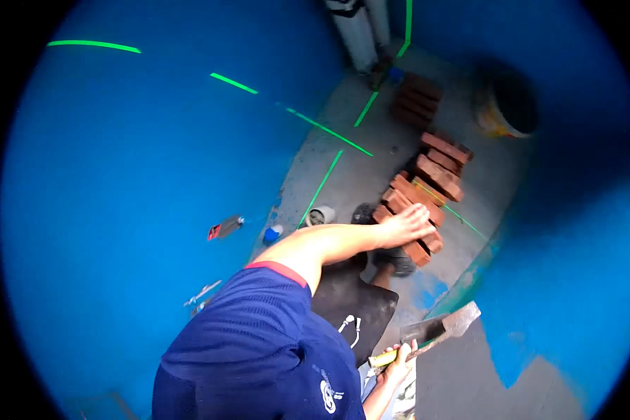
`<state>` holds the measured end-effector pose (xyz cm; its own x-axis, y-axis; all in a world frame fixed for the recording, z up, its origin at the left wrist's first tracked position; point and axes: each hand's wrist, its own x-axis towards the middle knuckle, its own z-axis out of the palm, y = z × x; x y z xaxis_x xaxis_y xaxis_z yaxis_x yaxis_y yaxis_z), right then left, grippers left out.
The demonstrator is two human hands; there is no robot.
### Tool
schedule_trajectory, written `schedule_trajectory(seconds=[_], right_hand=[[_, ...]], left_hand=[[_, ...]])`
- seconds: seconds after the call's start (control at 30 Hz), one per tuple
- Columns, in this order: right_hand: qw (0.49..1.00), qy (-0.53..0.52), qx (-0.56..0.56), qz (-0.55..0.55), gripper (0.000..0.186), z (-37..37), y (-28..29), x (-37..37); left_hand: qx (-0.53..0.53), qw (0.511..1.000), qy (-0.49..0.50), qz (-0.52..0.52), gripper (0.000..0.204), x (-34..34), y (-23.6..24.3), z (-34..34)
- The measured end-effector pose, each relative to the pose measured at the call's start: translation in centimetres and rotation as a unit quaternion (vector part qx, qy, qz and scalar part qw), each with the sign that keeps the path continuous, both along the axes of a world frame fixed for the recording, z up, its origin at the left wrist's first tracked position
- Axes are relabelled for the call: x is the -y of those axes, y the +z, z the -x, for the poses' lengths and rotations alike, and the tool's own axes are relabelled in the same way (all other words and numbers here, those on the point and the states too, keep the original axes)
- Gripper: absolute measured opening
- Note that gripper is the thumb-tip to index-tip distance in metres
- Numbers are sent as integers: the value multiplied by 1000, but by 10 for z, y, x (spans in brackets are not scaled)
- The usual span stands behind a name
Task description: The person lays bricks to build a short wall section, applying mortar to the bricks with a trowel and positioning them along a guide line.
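Note:
My left hand [407, 225] reaches across to a row of red-brown bricks [418, 190] on the floor. Its fingers are stretched out over the near end of the row and seem to touch the bricks there. Lower down, my right hand [397, 365] grips a trowel [434, 332] by its yellow-green handle. Grey mortar [460, 320] appears to lie on the end of the blade. My dark shoes are partly hidden behind the bricks and my left arm.
Another brick stack [417, 101] and a large bucket [507, 105] stand farther off. A person's legs [360, 35] show at the top. Blue walls [154, 161] flank the floor, crossed by green lines. A white pot [320, 215] and a blue-topped container [271, 234] sit by the left wall.

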<state>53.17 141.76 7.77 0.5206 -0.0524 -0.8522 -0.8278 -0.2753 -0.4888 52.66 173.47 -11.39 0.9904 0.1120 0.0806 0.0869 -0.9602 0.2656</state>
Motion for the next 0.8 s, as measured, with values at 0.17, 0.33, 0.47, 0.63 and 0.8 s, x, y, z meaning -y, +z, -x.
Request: schedule_trajectory(seconds=[0.17, 0.33, 0.47, 0.63, 0.8], right_hand=[[997, 75, -12, 7, 51, -7, -18, 9], [976, 215, 0, 26, 46, -39, -6, -1], [955, 292, 28, 49, 43, -73, -13, 17], [950, 303, 20, 76, 41, -125, -77, 73], [937, 272, -152, 157, 45, -111, -94, 85]], left_hand=[[7, 998, -13, 63, 91, -13, 14, -7], [18, 997, 25, 76, 66, -17, 38, 20], [-75, 968, 181, 160, 96, -16, 86, 78], [-93, 818, 522, 222, 84, -23, 61, 173], [-187, 690, 679, 169, 91, -38, -71, 278]])
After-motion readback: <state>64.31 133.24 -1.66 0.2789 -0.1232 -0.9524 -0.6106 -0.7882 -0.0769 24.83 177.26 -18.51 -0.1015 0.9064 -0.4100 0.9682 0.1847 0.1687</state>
